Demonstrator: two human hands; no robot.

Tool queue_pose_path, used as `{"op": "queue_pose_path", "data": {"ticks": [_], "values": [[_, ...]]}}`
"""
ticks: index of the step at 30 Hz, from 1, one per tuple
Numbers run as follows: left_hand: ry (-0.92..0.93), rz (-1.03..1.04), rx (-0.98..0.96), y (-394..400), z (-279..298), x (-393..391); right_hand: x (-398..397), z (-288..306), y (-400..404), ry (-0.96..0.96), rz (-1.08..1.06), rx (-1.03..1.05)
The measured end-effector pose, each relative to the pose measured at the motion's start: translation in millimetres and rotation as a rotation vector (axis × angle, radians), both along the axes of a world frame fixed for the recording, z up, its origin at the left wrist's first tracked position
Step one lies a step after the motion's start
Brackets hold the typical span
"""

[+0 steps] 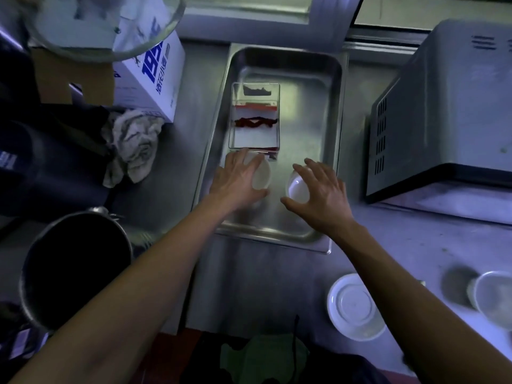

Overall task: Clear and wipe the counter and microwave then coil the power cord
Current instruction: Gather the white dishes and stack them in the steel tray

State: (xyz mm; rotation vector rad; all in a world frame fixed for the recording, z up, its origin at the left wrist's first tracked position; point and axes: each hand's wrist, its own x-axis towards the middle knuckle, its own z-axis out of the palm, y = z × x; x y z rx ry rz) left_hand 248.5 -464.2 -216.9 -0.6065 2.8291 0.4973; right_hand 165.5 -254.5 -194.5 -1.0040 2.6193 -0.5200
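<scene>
A steel tray (336, 112) lies on the steel counter (257, 284). Inside it stands a clear plastic box (254, 134) with a dark red strip in it. In front of the box sit two small white bowls. My left hand (235, 184) lies over the left bowl (263, 176), fingers spread across its rim. My right hand (321, 192) hovers with spread fingers over the right bowl (296, 188); whether it touches is unclear. The microwave (448, 112) stands at the right. A crumpled grey cloth (135, 145) lies left of the tray.
A white lid (354, 306) and a clear bowl (496, 297) lie on the counter at the front right. A large dark pot (74, 267) stands at the front left. A white carton with blue print (155, 76) stands behind the cloth, a glass bowl (105, 23) above it.
</scene>
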Motion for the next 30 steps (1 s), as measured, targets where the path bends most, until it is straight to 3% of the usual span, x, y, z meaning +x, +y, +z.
{"op": "queue_pose_path", "data": {"ticks": [18,30], "values": [[0.010,-0.072,-0.042,-57,-3,-84,-39,-8,-38,-0.041,-0.085,0.043],[-0.011,-0.164,-0.060,-46,-13,-52,-38,-15,-39,-0.031,-0.070,0.009]]}}
